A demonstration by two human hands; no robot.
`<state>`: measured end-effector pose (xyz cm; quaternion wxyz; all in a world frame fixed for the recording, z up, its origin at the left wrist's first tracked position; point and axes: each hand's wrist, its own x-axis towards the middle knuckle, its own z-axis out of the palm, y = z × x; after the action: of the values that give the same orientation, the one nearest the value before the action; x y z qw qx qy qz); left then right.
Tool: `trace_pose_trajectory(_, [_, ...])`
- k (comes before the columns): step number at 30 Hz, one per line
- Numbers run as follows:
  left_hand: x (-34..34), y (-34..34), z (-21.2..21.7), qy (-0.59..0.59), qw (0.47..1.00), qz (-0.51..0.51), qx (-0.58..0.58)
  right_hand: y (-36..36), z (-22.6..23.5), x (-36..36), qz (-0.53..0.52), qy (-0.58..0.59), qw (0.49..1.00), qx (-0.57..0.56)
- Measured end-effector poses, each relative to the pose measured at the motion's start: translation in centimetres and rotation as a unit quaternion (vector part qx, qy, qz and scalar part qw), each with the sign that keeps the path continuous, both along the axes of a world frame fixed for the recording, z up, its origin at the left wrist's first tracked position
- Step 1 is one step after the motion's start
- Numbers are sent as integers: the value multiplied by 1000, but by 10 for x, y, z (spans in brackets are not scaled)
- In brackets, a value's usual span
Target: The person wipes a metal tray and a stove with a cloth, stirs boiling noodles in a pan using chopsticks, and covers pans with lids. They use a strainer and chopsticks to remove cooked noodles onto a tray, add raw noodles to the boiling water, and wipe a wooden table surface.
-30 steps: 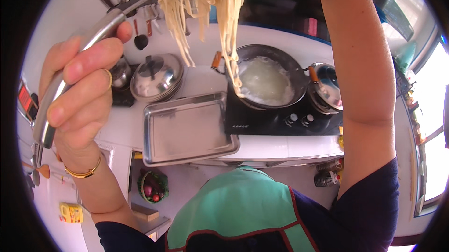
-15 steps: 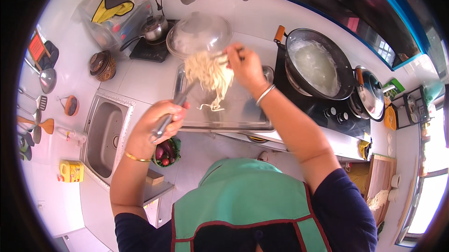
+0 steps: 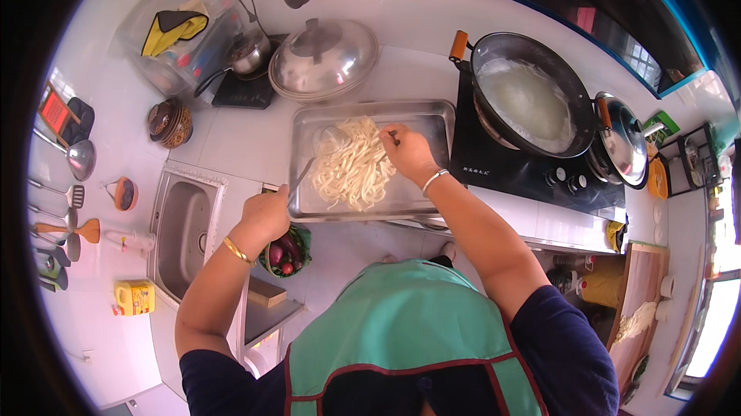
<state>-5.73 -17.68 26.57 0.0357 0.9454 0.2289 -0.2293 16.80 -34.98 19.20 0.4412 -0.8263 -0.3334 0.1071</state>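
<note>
A heap of pale noodles (image 3: 356, 173) lies in a rectangular metal tray (image 3: 424, 113) on the counter. My left hand (image 3: 266, 214), at the tray's near left corner, is closed round the handle of a long-handled metal strainer (image 3: 302, 177). Its rounded head rests at the far left of the noodles and is partly hidden by them. Over the right side of the heap, my right hand (image 3: 407, 153) pinches dark chopsticks (image 3: 395, 137); their lower ends are hidden by the hand and noodles.
To the right, a wok (image 3: 525, 103) of cloudy liquid sits on the black stove (image 3: 494, 177), beside a lidded pan (image 3: 624, 138). A domed lid (image 3: 340, 61) stands behind the tray. The sink (image 3: 185, 223) is at left, with a vegetable basket (image 3: 285, 254) below the counter edge.
The noodles, held up over the tray before, now lie in it. Both hands have come down; the strainer's head has lowered to the tray and my left hand has shifted slightly.
</note>
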Motion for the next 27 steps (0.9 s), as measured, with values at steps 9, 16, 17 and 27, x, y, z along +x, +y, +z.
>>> trace_pose_trajectory(9, [-25, -51, 0, -309, 946, 38, -89, -64, 50, 11, -5, -65, 989, 135])
trace_pose_trajectory(16, [47, -128, 82, -369, 777, 131, -493, -132, 159, 42, -66, -75, 921, 376])
trace_pose_trajectory(17, [62, -137, 90, -384, 746, 129, -528, -149, 176, 50, -79, -89, 912, 393])
trace_pose_trajectory(27, [272, -170, 49, -386, 886, -218, -137, -306, 163, 179, -317, -74, 942, 80])
